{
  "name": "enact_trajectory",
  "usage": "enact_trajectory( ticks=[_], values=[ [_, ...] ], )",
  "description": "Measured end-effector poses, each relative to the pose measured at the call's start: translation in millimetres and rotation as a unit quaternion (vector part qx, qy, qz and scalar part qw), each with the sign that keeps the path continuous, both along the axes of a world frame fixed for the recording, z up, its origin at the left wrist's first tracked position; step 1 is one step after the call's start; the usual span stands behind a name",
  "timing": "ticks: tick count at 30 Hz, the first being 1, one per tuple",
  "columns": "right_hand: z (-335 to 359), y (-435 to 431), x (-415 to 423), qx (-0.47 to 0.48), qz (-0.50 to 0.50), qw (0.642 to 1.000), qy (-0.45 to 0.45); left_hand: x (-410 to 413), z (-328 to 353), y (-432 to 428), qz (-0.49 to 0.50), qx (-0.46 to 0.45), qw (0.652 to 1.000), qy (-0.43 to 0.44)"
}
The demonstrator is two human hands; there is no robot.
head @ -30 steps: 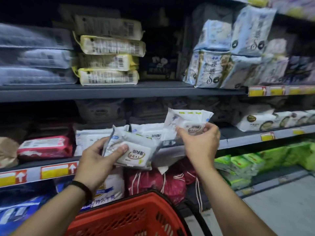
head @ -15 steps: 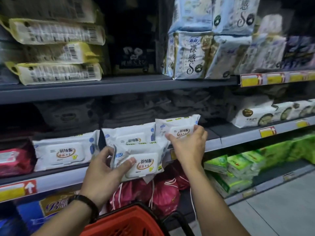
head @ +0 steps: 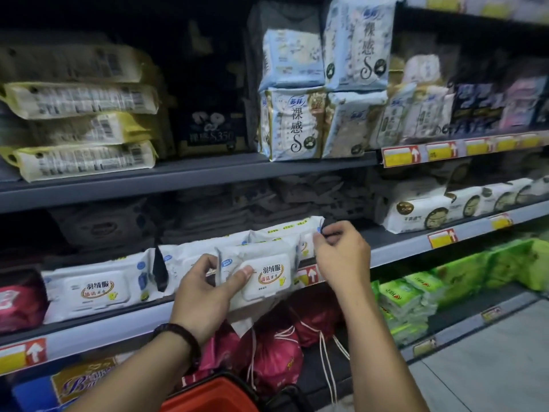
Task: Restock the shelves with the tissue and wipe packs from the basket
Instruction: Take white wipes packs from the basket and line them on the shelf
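My left hand (head: 205, 295) grips a white wipe pack (head: 264, 278) by its left end and holds it upright in front of the middle shelf (head: 398, 248). My right hand (head: 341, 257) pinches the right end of a second wipe pack (head: 285, 230), which lies on that shelf just behind the first. Two matching white packs stand on the shelf to the left, one (head: 95, 288) at the far left and one (head: 187, 258) partly hidden by my left hand. The red basket (head: 214, 395) shows only its rim at the bottom edge.
Yellow-edged flat packs (head: 83, 129) and blue-white packs (head: 292, 123) fill the upper shelf. White tissue bricks (head: 421, 209) sit right of my hands on the middle shelf. Red drawstring bags (head: 273, 352) and green packs (head: 401, 298) are on the lower shelf. Grey floor lies at the right.
The view has moved closer to the shelf. My right hand has carried its pack forward onto the middle shelf. My left hand has raised its pack nearer the shelf edge.
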State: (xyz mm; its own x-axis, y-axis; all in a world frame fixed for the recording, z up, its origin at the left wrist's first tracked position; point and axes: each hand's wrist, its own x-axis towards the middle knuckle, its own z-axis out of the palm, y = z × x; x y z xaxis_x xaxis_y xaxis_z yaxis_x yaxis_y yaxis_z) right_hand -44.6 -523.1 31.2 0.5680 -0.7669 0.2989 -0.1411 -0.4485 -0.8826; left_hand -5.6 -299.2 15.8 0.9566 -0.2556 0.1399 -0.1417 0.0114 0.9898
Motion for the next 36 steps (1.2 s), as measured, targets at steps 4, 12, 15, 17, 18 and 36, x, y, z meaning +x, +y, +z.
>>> enact_trajectory(
  ticks=[4, 12, 15, 17, 18, 36],
  values=[
    [24.8, -1.4, -23.5, -0.002, 0.168, 0.98, 0.103, -5.1, 15.9, -47.5, -0.005, -0.035, 0.999, -0.004],
    [19.7, -32.2, -27.9, -0.033, 0.07, 0.996, 0.05, -2.4, 33.8, -116.8, -0.072, -0.013, 0.993, -0.094],
    [10.6, -47.1, -30.7, -0.034, 0.007, 0.999, 0.022, 14.7, 28.5, -123.7, -0.116, 0.119, 0.962, -0.215],
    [-1.0, -57.9, -30.5, -0.024, -0.044, 0.999, 0.008, 34.7, 12.8, -124.4, -0.083, 0.242, 0.882, -0.396],
    [-8.1, -63.6, -28.8, -0.018, -0.065, 0.998, -0.003, 45.9, 3.8, -125.5, -0.074, 0.307, 0.812, -0.49],
    [-14.8, -123.5, 75.9, -0.053, -0.086, 0.995, 0.017, 114.9, -40.4, -134.3, -0.059, 0.455, 0.538, -0.707]
  ],
)
